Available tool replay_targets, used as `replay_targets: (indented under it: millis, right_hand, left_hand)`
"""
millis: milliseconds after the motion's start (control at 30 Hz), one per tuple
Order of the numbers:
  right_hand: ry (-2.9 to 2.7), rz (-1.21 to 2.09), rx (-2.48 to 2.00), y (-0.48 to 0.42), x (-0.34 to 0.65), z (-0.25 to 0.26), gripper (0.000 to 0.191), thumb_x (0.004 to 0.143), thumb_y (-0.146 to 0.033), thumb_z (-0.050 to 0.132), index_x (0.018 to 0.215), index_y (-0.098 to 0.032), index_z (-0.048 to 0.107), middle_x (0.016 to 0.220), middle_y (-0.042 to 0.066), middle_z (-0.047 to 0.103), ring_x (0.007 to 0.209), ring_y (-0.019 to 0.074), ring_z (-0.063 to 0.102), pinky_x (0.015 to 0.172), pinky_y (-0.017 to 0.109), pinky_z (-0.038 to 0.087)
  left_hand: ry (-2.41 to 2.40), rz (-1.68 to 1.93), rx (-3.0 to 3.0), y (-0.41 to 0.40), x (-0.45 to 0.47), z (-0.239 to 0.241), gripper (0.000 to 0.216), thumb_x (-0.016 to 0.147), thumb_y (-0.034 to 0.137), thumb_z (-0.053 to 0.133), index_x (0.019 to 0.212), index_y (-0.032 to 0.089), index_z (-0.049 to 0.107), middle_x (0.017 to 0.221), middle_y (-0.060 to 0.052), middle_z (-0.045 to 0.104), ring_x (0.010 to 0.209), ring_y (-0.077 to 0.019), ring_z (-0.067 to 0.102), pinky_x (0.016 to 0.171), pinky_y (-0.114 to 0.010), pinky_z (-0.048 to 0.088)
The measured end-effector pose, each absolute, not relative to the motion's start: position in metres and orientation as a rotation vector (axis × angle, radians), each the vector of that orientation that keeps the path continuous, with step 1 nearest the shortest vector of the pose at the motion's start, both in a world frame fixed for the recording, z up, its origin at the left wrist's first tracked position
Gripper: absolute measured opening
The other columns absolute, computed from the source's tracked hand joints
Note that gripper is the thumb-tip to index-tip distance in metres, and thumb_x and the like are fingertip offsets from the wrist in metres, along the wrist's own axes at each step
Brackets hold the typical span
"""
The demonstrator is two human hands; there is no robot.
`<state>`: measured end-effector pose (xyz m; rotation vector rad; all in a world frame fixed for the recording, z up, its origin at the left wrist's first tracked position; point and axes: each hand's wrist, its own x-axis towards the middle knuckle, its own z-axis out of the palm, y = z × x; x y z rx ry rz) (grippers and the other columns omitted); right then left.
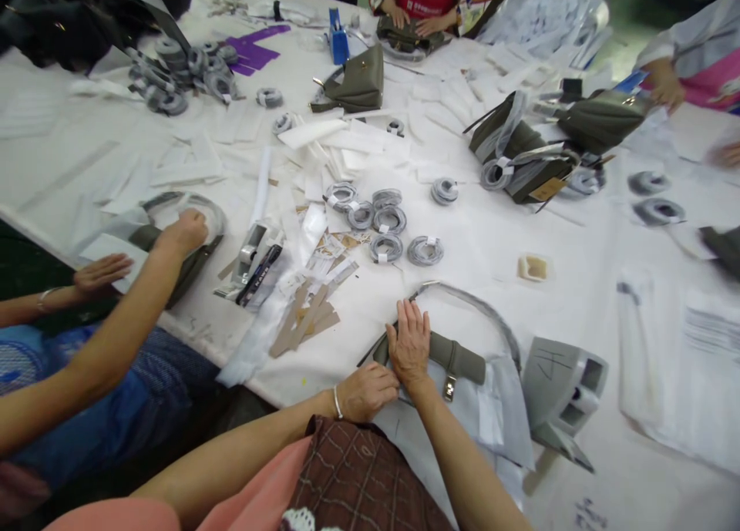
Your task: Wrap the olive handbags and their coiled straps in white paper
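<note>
An olive-green handbag point(456, 357) with a paper-wrapped curved handle point(486, 307) lies at the near table edge. My right hand point(410, 342) lies flat on the bag's top, fingers stretched out together. My left hand point(367, 391), with a bracelet at the wrist, is curled against the bag's near left edge, just under the right hand; what its fingers grip is hidden. White wrapping paper point(502, 415) covers the bag's lower right part.
Several grey tape rolls point(388, 221) lie mid-table among white paper strips. A grey tape dispenser point(563, 388) sits right of the bag, another dispenser point(254, 257) to the left. A person's hands point(185, 230) work a second bag at left. More bags and people are across the table.
</note>
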<state>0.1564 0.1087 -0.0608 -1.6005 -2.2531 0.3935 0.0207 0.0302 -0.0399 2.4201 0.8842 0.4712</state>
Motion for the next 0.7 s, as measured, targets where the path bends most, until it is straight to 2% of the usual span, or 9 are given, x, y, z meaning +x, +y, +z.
replay_targets:
  millis: [100,267,467,700]
  right_hand:
    - [-2.289,0.381,-1.617,0.111,0.158,-0.063,0.054,0.097,-0.032,0.040,0.148,-0.017,0.030,0.150,0.012,0.042,0.143,0.0278,0.026,0.117,0.055,0.018]
    - [-2.325,0.381,-1.629,0.114,0.157,-0.068,0.052,0.096,-0.030,0.042,0.146,-0.021,0.035,0.150,0.010,0.042,0.144,0.0281,0.025,0.117,0.054,0.019]
    - [-2.365,0.323,-1.598,0.118,0.156,-0.073,0.049,0.096,-0.029,0.042,0.145,-0.024,0.039,0.148,0.008,0.045,0.142,0.0278,0.030,0.116,0.051,0.022]
    - [-2.386,0.177,-1.516,0.118,0.160,-0.082,0.047,0.094,-0.024,0.042,0.140,-0.020,0.045,0.148,0.008,0.045,0.142,0.0275,0.030,0.113,0.047,0.027]
  left_hand:
    - [0.835,0.583,2.349,0.034,0.016,-0.038,0.019,0.090,0.014,0.043,0.099,0.015,0.060,0.101,-0.007,0.069,0.102,-0.0155,0.059,0.091,-0.029,0.044]
    - [0.949,0.770,2.177,0.048,0.008,-0.026,0.020,0.090,0.013,0.043,0.101,0.015,0.060,0.095,-0.007,0.069,0.086,-0.0141,0.062,0.078,-0.025,0.051]
    - [1.217,0.829,2.064,0.089,0.000,-0.022,0.020,0.094,0.014,0.043,0.102,0.017,0.061,0.094,-0.007,0.069,0.093,-0.0138,0.064,0.085,-0.026,0.053]
    - [1.346,0.807,2.069,0.122,0.003,-0.029,0.019,0.094,0.017,0.044,0.093,0.018,0.063,0.085,-0.004,0.068,0.082,-0.0137,0.063,0.080,-0.025,0.053]
